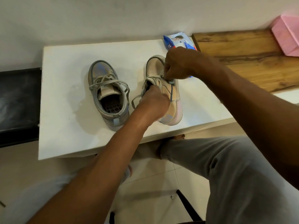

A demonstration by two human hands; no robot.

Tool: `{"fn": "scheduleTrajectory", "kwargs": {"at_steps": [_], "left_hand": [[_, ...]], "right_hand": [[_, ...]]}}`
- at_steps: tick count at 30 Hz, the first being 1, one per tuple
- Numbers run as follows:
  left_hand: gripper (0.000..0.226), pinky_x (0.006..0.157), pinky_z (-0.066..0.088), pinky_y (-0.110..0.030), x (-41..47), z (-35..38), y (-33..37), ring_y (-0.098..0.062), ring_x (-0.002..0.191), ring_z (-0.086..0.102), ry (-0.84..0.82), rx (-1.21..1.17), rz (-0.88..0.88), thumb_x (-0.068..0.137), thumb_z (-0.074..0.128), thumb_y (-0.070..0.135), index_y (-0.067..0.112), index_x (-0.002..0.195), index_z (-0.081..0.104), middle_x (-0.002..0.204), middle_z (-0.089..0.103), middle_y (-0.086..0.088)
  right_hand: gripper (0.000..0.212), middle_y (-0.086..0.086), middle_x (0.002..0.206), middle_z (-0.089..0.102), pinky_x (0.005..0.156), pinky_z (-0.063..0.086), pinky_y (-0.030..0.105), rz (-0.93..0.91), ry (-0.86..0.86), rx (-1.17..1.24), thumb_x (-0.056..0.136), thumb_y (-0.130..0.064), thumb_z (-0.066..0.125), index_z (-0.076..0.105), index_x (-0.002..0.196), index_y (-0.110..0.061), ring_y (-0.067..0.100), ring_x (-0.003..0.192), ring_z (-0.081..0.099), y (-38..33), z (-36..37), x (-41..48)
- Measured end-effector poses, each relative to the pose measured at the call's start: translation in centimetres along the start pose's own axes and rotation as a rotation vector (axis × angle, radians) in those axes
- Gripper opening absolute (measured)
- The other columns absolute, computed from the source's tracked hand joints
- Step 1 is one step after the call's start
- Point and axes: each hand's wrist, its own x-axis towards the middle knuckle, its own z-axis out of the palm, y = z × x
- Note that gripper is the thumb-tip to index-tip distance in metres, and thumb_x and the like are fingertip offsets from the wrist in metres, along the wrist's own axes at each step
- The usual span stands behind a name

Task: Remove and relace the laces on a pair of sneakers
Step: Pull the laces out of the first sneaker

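Two sneakers: both are sitting on the white table point(64, 110), side by side and a little apart.
Sneaker on the left point(108, 97): it is standing upright with its toe pointing away from the person, and its pale laces point(105, 83) are lying threaded and loose across the tongue.
Sneaker on the right point(175, 101): it is leaning over on its side, toe also pointing away, sole edge facing right.
Left hand point(153, 104): it is gripping the sneaker on the right at the collar, fingers curling into the opening.
Right hand point(178, 63): it is reaching down over the same shoe, fingers bunched and pinching the lace point(132, 102) at the upper eyelets; the hand is hiding the exact strand.
Lace: a loop of it is trailing out of the shoe onto the table, just beside the left hand.
Wipes packet point(178, 41): it is lying at the far table edge, partly behind the right hand.
Wooden board point(242, 54): it is running along the right, beside the table.
Pink box point(286, 38): it is resting on the board's far end.
Grey trouser leg point(234, 175): it is filling the lower right, below the table edge.
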Motion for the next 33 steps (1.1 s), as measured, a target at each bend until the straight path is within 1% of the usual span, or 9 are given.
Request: {"fn": "scheduleTrajectory", "kwargs": {"at_steps": [3,6,10,13,17,20,23,26,33], "left_hand": [[0.034,0.074,0.045,-0.037,-0.1,0.0,0.0,-0.041,0.106,0.059,0.003,0.005,0.015,0.095,0.045,0.014,-0.007,0.121,0.047,0.114,0.059,-0.025],[0.031,0.071,0.043,-0.035,-0.1,0.0,0.2,-0.042,0.105,0.059,-0.015,0.026,0.036,0.095,0.045,0.015,-0.007,0.118,0.048,0.097,0.054,-0.019],[0.032,0.071,0.042,-0.034,-0.1,0.0,0.3,-0.042,0.105,0.059,-0.014,0.049,0.034,0.095,0.045,0.015,-0.006,0.119,0.048,0.092,0.048,-0.012],[0.030,0.074,0.043,-0.036,-0.4,0.0,0.3,-0.041,0.106,0.059,-0.006,0.050,0.028,0.095,0.044,0.014,-0.006,0.118,0.048,0.094,0.048,-0.012],[0.014,0.074,0.046,-0.037,-0.2,0.0,0.1,-0.041,0.102,0.060,-0.001,0.038,0.047,0.094,0.045,0.013,0.001,0.101,0.047,0.091,0.050,-0.013],[0.011,0.067,0.043,-0.032,0.1,0.2,-0.1,-0.035,0.087,0.059,0.002,0.028,0.032,0.095,0.045,0.015,0.005,0.099,0.045,0.080,0.048,-0.007],[0.024,0.063,0.038,-0.025,0.0,0.3,0.0,-0.015,0.077,0.047,-0.026,0.002,-0.045,0.099,0.043,0.022,0.010,0.120,0.045,0.098,0.047,-0.003],[0.036,0.076,0.037,-0.030,0.2,0.3,0.0,-0.019,0.091,0.045,-0.037,0.025,-0.021,0.098,0.045,0.023,0.013,0.133,0.041,0.106,0.044,0.000],[0.032,0.073,0.040,-0.033,-0.2,0.2,0.2,-0.039,0.105,0.058,-0.023,0.048,0.042,0.097,0.046,0.017,-0.005,0.120,0.047,0.099,0.053,-0.017]], "right_hand": [[0.022,0.010,0.093,0.068,0.078,0.056,0.035,0.013,0.038,0.033,0.088,-0.020,0.068,0.070,0.104,-0.005,0.024,0.092,0.065,0.4,0.5,0.1],[0.020,0.012,0.092,0.067,0.068,0.052,0.033,0.027,0.179,0.019,0.091,-0.021,0.063,0.067,0.104,-0.005,0.023,0.084,0.063,0.4,2.2,0.5],[0.021,0.015,0.098,0.065,0.077,0.056,0.037,0.039,0.226,0.017,0.094,-0.019,0.063,0.065,0.109,-0.005,0.027,0.088,0.064,-0.2,2.7,0.8],[0.021,0.013,0.093,0.066,0.077,0.057,0.035,0.025,0.197,0.013,0.092,-0.019,0.064,0.065,0.107,-0.004,0.025,0.086,0.064,-0.4,2.2,0.7],[0.018,0.008,0.079,0.062,0.062,0.049,0.028,0.034,0.087,0.063,0.091,-0.019,0.063,0.067,0.098,-0.003,0.024,0.084,0.063,0.0,1.2,-0.6],[0.019,0.012,0.093,0.070,0.081,0.058,0.038,0.034,0.047,0.120,0.090,-0.020,0.065,0.073,0.100,-0.005,0.024,0.094,0.065,0.3,1.0,-2.0],[0.022,0.011,0.100,0.070,0.084,0.057,0.039,0.059,0.064,0.135,0.093,-0.023,0.064,0.073,0.105,-0.007,0.024,0.098,0.064,0.6,1.7,-2.7],[0.021,0.011,0.099,0.069,0.081,0.057,0.039,0.071,0.154,0.137,0.094,-0.022,0.061,0.071,0.104,-0.007,0.025,0.096,0.064,0.5,2.8,-2.7],[0.025,0.009,0.093,0.061,0.073,0.051,0.032,0.029,0.164,0.027,0.094,-0.020,0.062,0.062,0.112,-0.003,0.023,0.085,0.061,-0.2,2.1,0.7]]}}
